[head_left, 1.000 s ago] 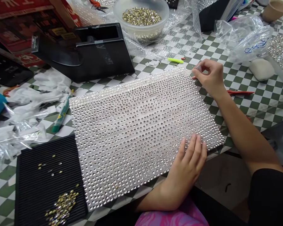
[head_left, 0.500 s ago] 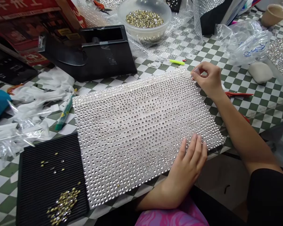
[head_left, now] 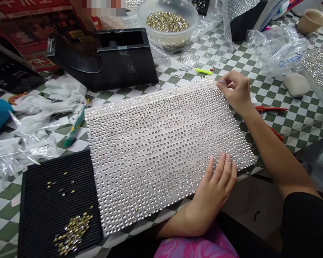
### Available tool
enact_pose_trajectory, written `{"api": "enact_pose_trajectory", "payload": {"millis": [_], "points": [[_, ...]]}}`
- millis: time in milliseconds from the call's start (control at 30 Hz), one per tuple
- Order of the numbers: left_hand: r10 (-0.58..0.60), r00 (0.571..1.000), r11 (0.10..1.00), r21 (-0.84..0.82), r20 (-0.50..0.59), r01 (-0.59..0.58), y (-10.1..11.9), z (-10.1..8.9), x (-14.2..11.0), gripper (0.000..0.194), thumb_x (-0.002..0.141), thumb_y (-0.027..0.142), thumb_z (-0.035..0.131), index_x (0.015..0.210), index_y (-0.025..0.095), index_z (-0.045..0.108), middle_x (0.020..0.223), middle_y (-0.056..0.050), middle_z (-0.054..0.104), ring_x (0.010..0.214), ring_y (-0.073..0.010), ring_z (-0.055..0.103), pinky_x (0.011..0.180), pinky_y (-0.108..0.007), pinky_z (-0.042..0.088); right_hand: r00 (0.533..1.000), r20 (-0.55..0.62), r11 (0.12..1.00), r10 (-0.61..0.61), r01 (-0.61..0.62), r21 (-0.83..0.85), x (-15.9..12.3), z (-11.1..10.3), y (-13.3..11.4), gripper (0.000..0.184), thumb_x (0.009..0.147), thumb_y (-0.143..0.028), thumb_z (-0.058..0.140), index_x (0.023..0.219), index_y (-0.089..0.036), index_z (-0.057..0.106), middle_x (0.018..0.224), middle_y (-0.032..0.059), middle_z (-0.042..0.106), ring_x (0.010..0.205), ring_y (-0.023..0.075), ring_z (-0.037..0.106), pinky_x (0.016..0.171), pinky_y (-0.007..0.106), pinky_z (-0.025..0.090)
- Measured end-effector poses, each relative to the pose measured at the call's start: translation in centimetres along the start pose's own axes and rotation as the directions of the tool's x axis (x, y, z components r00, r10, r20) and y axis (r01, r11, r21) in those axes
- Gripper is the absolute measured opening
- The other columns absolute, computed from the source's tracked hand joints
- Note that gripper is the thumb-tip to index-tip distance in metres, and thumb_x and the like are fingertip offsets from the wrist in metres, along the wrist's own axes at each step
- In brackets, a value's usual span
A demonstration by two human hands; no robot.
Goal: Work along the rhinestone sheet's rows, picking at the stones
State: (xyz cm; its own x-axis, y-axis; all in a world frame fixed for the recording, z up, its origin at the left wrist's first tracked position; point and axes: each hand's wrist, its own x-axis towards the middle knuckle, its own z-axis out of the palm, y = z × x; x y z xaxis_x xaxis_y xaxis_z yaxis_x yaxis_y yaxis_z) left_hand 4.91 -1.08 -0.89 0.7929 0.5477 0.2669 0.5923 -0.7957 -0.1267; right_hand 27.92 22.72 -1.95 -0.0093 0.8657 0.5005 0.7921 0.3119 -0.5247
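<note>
A white sheet (head_left: 156,143) covered in rows of clear rhinestones lies slanted across the table before me. My left hand (head_left: 215,190) rests flat on its near edge, right of the middle, fingers stretched out. At the far right corner of the sheet, my right hand (head_left: 235,89) is closed in a pinch. What lies between those fingertips is too small to make out. Left of the sheet, a black ribbed tray (head_left: 37,215) bears a pile of gold-backed rhinestones (head_left: 74,233) and several loose ones.
Behind the sheet stand a black tape dispenser (head_left: 126,68) and a clear bowl (head_left: 144,30) of rhinestones. A yellow-green tool (head_left: 204,71) lies near the far edge. Red-handled pliers (head_left: 271,109), a whitish lump (head_left: 296,85) and plastic bags (head_left: 281,50) are on the right; a green tube (head_left: 75,125) is left.
The view has shifted slightly. My right hand stays pinched at the far corner, its fingers moved only a little, and my left hand keeps its place on the sheet.
</note>
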Motion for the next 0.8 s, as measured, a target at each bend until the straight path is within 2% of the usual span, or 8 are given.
{"api": "enact_pose_trajectory", "payload": {"millis": [167, 333, 533, 700, 800], "points": [[-0.017, 1.0, 1.0, -0.018, -0.022, 0.017, 0.3, 0.4, -0.1, 0.051, 0.108, 0.022, 0.034, 0.154, 0.017, 0.056, 0.158, -0.009, 0.055, 0.149, -0.0249, 0.049, 0.122, -0.045, 0.041, 0.999, -0.033, 1.0, -0.011, 0.011, 0.015, -0.1, -0.3, -0.6, 0.024, 0.092, -0.041, 0.074, 0.08, -0.024, 0.063, 0.087, 0.0068, 0.071, 0.08, 0.0204, 0.065, 0.066, 0.038, 0.06], [-0.023, 0.999, 1.0, -0.017, -0.036, 0.022, 0.5, 0.5, -0.1, 0.054, 0.106, 0.018, 0.031, 0.154, 0.016, 0.055, 0.158, -0.01, 0.055, 0.149, -0.025, 0.049, 0.122, -0.045, 0.041, 0.999, -0.041, 1.0, -0.031, 0.031, -0.001, 0.0, 0.2, -0.9, 0.022, 0.092, -0.042, 0.073, 0.082, -0.024, 0.065, 0.089, 0.0059, 0.069, 0.082, 0.0233, 0.066, 0.071, 0.044, 0.061], [-0.028, 0.999, 1.0, -0.003, -0.027, 0.028, 0.7, 0.5, -0.1, 0.054, 0.106, 0.02, 0.032, 0.156, 0.017, 0.053, 0.16, -0.009, 0.052, 0.151, -0.0254, 0.047, 0.124, -0.046, 0.039, 0.996, -0.043, 0.997, -0.08, 0.079, -0.021, 0.1, 0.6, -0.5, 0.018, 0.093, -0.035, 0.069, 0.082, -0.021, 0.065, 0.086, 0.0048, 0.067, 0.075, 0.0196, 0.061, 0.072, 0.043, 0.06], [-0.023, 1.0, 1.0, 0.009, -0.022, 0.023, 0.8, 0.7, -0.2, 0.053, 0.106, 0.021, 0.033, 0.156, 0.017, 0.052, 0.16, -0.009, 0.052, 0.152, -0.0255, 0.045, 0.125, -0.046, 0.039, 1.0, 0.001, 1.0, -0.022, 0.022, -0.022, 0.0, 0.3, -0.8, 0.016, 0.092, -0.034, 0.071, 0.083, -0.023, 0.065, 0.089, 0.0056, 0.067, 0.078, 0.0203, 0.062, 0.075, 0.044, 0.059], [-0.027, 0.999, 0.999, 0.017, -0.026, 0.027, 0.8, 0.7, -0.1, 0.053, 0.106, 0.022, 0.035, 0.156, 0.017, 0.052, 0.161, -0.009, 0.051, 0.152, -0.0254, 0.045, 0.124, -0.045, 0.04, 1.0, -0.024, 0.999, 0.008, -0.009, -0.041, 0.0, 0.1, -1.4, 0.017, 0.092, -0.037, 0.071, 0.08, -0.026, 0.065, 0.089, 0.0062, 0.069, 0.081, 0.0215, 0.061, 0.075, 0.044, 0.059]]}}
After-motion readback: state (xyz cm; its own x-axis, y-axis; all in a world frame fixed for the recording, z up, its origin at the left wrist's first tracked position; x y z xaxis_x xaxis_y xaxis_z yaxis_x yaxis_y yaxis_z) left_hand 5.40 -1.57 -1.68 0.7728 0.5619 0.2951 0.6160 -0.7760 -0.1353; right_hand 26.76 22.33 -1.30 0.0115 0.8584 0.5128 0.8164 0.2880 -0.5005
